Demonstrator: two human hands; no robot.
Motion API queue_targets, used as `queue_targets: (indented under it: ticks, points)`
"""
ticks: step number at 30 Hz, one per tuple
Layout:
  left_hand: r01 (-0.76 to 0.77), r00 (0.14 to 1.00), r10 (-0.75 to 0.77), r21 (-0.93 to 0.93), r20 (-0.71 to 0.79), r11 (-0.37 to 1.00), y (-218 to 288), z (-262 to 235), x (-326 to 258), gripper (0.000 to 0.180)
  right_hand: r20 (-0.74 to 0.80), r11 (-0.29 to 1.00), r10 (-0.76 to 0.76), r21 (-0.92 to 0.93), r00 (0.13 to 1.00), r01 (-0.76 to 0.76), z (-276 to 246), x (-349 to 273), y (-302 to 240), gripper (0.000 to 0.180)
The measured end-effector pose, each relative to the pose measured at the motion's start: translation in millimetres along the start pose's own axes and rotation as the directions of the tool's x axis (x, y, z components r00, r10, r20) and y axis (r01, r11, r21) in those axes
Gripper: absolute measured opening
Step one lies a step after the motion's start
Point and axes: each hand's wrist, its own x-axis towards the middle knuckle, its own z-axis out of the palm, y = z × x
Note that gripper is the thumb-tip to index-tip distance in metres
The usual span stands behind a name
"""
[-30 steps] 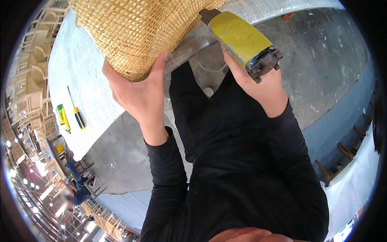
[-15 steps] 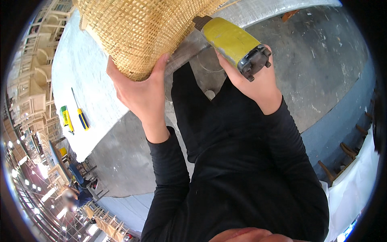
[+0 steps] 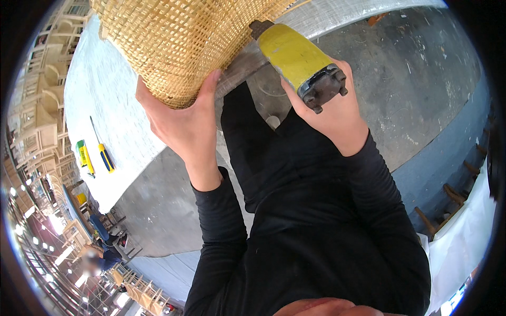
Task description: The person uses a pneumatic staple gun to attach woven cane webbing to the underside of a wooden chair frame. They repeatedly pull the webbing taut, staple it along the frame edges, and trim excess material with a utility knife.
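Observation:
A woven cane panel (image 3: 168, 42) in straw colour bulges up at the top of the view, its lower end narrowing to a rounded corner. My left hand (image 3: 179, 121) is wrapped round that corner, thumb on the right side and fingers on the left. In my right hand (image 3: 329, 113) is a yellow staple gun (image 3: 295, 55) with a dark bolted end cap facing me. Its dark nose sits right at the panel's right edge; whether it touches cannot be made out. The gun's body hides most of my right fingers and its handle.
A pale, film-covered table (image 3: 121, 152) holds a screwdriver (image 3: 104, 152) and a yellow-green utility knife (image 3: 85, 158) on the left. Wooden chair frames (image 3: 50, 105) crowd the far left. A person (image 3: 103, 258) sits at lower left. Wooden legs (image 3: 427, 224) stick out at right.
The staple gun has shifted slightly left and tilted a little, its nose staying by the panel's edge. The panel and my left hand sit marginally further left in view; both grips are unchanged.

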Motion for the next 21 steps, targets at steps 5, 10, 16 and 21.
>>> queue_targets:
  ticks: [5,10,16,21]
  points:
    - [-0.014,1.0,0.015,0.053,-0.021,0.998,3,0,0,0.099,-0.001,0.995,-0.076,-0.068,0.997,0.076,5,-3,13,0.07]
    - [-0.016,1.0,0.017,0.04,-0.02,0.999,5,-2,2,0.1,0.093,0.995,-0.067,0.078,0.993,0.06,10,-3,25,0.076]
    - [-0.047,0.999,0.048,0.052,-0.025,0.998,2,-1,1,0.101,0.044,1.0,0.005,-0.031,0.999,-0.003,14,-13,20,0.069]
    - [-0.005,1.0,0.005,-0.017,-0.003,1.0,1,-1,-3,0.103,-0.001,0.999,-0.04,-0.014,0.999,0.04,4,-6,2,0.027]
